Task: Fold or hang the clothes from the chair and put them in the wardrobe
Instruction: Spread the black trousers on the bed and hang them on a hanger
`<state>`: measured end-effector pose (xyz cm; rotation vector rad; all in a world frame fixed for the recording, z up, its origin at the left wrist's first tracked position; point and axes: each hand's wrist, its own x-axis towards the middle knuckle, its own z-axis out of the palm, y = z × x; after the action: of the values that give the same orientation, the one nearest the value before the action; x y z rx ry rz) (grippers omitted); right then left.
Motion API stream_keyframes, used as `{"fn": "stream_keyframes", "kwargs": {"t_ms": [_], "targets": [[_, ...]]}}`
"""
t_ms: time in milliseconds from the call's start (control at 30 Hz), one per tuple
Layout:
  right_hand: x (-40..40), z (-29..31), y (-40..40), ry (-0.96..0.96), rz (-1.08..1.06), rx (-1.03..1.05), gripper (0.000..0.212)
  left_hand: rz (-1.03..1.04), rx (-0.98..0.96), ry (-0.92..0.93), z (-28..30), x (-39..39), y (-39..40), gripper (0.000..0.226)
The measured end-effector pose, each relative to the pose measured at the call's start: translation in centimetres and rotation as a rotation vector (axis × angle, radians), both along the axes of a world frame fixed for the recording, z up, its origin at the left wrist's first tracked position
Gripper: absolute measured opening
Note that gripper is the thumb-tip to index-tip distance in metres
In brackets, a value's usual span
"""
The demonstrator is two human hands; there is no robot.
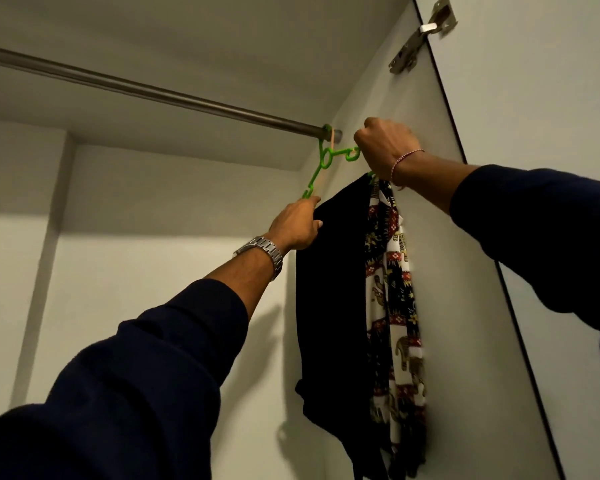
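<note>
Head view: L hand w/ steel watch pinches shoulder of black cloth garment, fingertip at lower end of green plastic hanger. R hand fisted round hanger's other end, beside elephant-print fabric. Hanger hook sits on grey metal wardrobe rail, by right side wall.

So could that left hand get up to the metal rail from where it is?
Probably yes: the left hand holds the green hanger just below the rail, and nothing sits between them.
</note>
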<state>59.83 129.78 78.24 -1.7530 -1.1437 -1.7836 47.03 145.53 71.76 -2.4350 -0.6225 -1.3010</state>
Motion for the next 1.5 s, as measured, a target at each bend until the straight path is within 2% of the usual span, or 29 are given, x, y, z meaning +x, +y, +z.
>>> {"fn": "stream_keyframes", "kwargs": {"t_ms": [233, 433, 667, 867, 1033, 1200, 1500], "targets": [[0.2, -6.3, -1.6, -0.164, -0.002, 0.054, 0.034, 0.035, -0.033, -0.041, -4.6, -1.0, -3.7, 0.053], [-0.7, -14.4, -4.1, -0.08, 0.199, -0.124, 0.037, 0.052, -0.028, -0.042, -10.3, -1.3, -6.5, 0.055], [-1.3, -19.9, -8.2, -0.031, 0.235, -0.287, 0.037, 0.024, -0.029, 0.009, -15.4, -2.3, -10.9, 0.064], [-1.6, -25.0, -15.9, 0.065, 0.091, -0.359, 0.048, -0.133, 0.016, 0.034, -19.2, -1.3, -15.8, 0.062], [-1.1, -29.1, -24.0, 0.191, -0.052, -0.319, 0.049, -0.327, 0.067, 0.041, -23.2, 1.9, -22.2, 0.061], [-1.5, -33.7, -33.6, 0.326, -0.223, -0.318, 0.052, -0.558, 0.088, 0.113, -26.9, 4.8, -31.0, 0.062], [-2.1, -41.0, -54.9, 0.597, -0.543, -0.305, 0.055, -0.893, 0.143, 0.222, -32.9, 10.3, -51.4, 0.063]]}}
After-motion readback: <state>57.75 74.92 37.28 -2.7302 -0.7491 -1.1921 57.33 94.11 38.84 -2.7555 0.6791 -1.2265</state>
